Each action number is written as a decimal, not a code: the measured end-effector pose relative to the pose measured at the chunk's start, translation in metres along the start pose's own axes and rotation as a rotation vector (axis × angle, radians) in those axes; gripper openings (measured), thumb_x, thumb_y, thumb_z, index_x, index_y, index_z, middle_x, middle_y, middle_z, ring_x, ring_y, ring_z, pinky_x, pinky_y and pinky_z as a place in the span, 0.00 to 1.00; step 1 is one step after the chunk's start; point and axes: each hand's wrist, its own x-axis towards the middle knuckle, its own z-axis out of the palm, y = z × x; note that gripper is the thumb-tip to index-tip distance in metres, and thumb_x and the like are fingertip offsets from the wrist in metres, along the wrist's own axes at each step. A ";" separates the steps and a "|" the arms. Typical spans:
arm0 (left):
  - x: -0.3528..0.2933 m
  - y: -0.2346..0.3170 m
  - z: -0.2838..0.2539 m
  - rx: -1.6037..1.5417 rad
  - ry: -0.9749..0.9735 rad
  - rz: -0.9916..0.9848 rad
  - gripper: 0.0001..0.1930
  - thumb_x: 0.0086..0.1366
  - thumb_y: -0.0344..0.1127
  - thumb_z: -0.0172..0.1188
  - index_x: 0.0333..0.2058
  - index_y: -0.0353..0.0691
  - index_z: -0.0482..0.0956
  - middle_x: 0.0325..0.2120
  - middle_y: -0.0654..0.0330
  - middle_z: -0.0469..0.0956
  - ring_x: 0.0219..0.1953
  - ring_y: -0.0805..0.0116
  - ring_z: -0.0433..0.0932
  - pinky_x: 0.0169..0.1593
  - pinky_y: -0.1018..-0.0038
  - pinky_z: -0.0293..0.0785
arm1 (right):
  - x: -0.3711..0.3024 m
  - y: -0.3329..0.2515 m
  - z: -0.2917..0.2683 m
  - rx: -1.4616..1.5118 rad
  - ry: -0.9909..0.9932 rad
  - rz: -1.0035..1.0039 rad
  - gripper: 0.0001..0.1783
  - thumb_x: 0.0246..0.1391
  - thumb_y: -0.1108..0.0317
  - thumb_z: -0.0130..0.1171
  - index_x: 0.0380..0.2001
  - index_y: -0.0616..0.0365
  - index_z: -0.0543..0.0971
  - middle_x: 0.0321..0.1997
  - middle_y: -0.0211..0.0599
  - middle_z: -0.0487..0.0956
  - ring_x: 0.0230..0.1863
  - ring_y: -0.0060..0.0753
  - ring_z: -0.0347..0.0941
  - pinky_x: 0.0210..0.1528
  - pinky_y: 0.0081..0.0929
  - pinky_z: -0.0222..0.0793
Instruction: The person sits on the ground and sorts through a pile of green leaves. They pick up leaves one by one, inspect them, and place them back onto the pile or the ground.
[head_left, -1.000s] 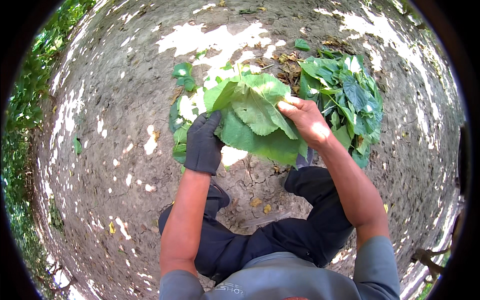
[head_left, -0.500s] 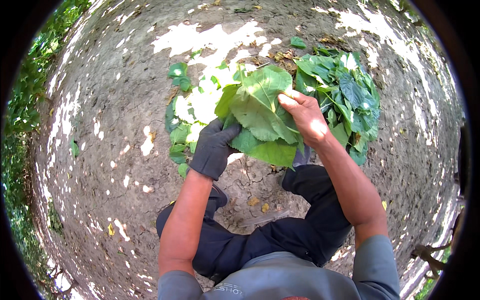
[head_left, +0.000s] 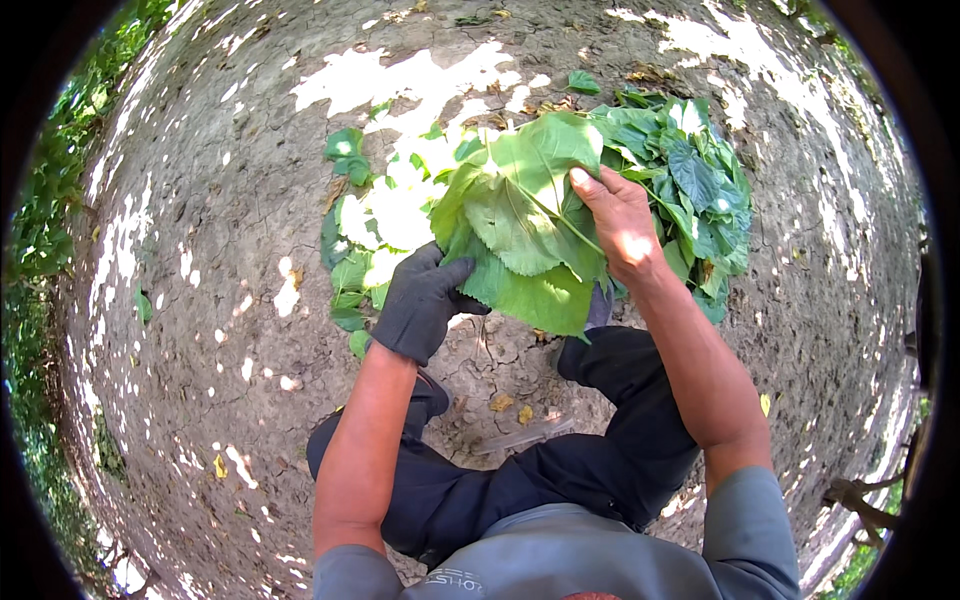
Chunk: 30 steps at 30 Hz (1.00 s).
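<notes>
Between my two hands, above the ground in front of my knees, is a stack of broad green leaves (head_left: 525,225) with toothed edges and pale veins. My left hand (head_left: 422,300), in a dark glove, grips the stack by its lower left edge, thumb on top. My bare right hand (head_left: 620,222) holds its right side, with the thumb over the upper leaves and the other fingers mostly hidden. A larger heap of dark green leaves (head_left: 700,180) lies just beyond my right hand. To the left, a looser spread of leaves (head_left: 350,270) lies partly in glaring sun.
Dry, cracked soil (head_left: 220,230) spreads all around, dappled with sunlight. A single leaf (head_left: 583,82) lies beyond the stack. Green plants (head_left: 45,200) line the left edge. At the lower right a brown branch (head_left: 858,498) juts in. My shoes are close to the leaves.
The right hand has shifted slightly up and right with the upper leaves, and the stack looks more spread out. My left hand stays on the lower left edge.
</notes>
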 end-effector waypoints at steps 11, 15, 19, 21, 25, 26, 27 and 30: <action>-0.001 0.004 0.001 -0.052 0.048 0.085 0.18 0.65 0.30 0.53 0.52 0.30 0.73 0.42 0.52 0.80 0.40 0.62 0.82 0.38 0.65 0.85 | 0.045 0.004 -0.099 -0.069 0.320 -0.099 0.13 0.59 0.67 0.58 0.45 0.60 0.79 0.42 0.31 0.80 0.41 0.27 0.73 0.40 0.27 0.71; -0.006 0.009 0.006 -0.019 0.016 0.095 0.18 0.66 0.30 0.52 0.53 0.30 0.73 0.42 0.53 0.80 0.40 0.63 0.82 0.39 0.65 0.83 | 0.050 -0.017 -0.140 0.222 0.583 -0.164 0.14 0.62 0.69 0.50 0.50 0.61 0.74 0.45 0.41 0.79 0.41 0.36 0.77 0.41 0.39 0.76; -0.005 0.009 0.008 -0.021 -0.029 0.099 0.18 0.66 0.30 0.52 0.53 0.30 0.72 0.43 0.53 0.79 0.40 0.63 0.82 0.39 0.65 0.83 | 0.047 -0.015 -0.154 0.173 0.717 0.031 0.22 0.62 0.66 0.53 0.55 0.69 0.68 0.55 0.56 0.69 0.42 0.48 0.77 0.35 0.36 0.79; -0.006 0.008 0.009 -0.036 -0.041 0.105 0.18 0.66 0.30 0.52 0.54 0.30 0.72 0.43 0.53 0.79 0.40 0.63 0.82 0.39 0.65 0.83 | 0.037 -0.004 -0.144 0.098 0.458 0.092 0.24 0.59 0.66 0.59 0.54 0.70 0.69 0.50 0.55 0.71 0.39 0.47 0.77 0.32 0.34 0.80; -0.010 0.011 0.009 -0.083 -0.088 0.105 0.19 0.66 0.30 0.52 0.55 0.30 0.71 0.46 0.53 0.78 0.46 0.62 0.80 0.47 0.63 0.80 | 0.011 -0.011 -0.065 -0.354 -0.169 0.199 0.27 0.59 0.52 0.60 0.51 0.64 0.76 0.40 0.40 0.80 0.36 0.32 0.78 0.36 0.30 0.78; -0.009 0.010 0.011 -0.116 -0.106 0.109 0.19 0.66 0.29 0.52 0.55 0.30 0.71 0.48 0.52 0.78 0.48 0.61 0.79 0.52 0.63 0.78 | 0.007 -0.015 -0.053 -0.378 -0.306 0.271 0.34 0.58 0.48 0.62 0.55 0.67 0.73 0.43 0.41 0.80 0.39 0.31 0.77 0.39 0.30 0.78; -0.011 0.010 0.008 -0.143 -0.104 0.117 0.19 0.67 0.29 0.53 0.55 0.30 0.71 0.49 0.51 0.77 0.51 0.61 0.78 0.56 0.63 0.75 | 0.000 -0.019 -0.034 -0.489 -0.421 0.280 0.38 0.58 0.47 0.61 0.59 0.70 0.70 0.46 0.42 0.79 0.42 0.31 0.77 0.43 0.31 0.77; -0.011 0.011 0.012 -0.200 -0.119 0.151 0.19 0.68 0.29 0.52 0.56 0.31 0.70 0.51 0.52 0.76 0.52 0.62 0.77 0.57 0.63 0.73 | -0.009 -0.003 -0.019 -0.433 -0.598 0.298 0.35 0.58 0.49 0.61 0.57 0.69 0.72 0.45 0.42 0.79 0.41 0.32 0.78 0.44 0.30 0.77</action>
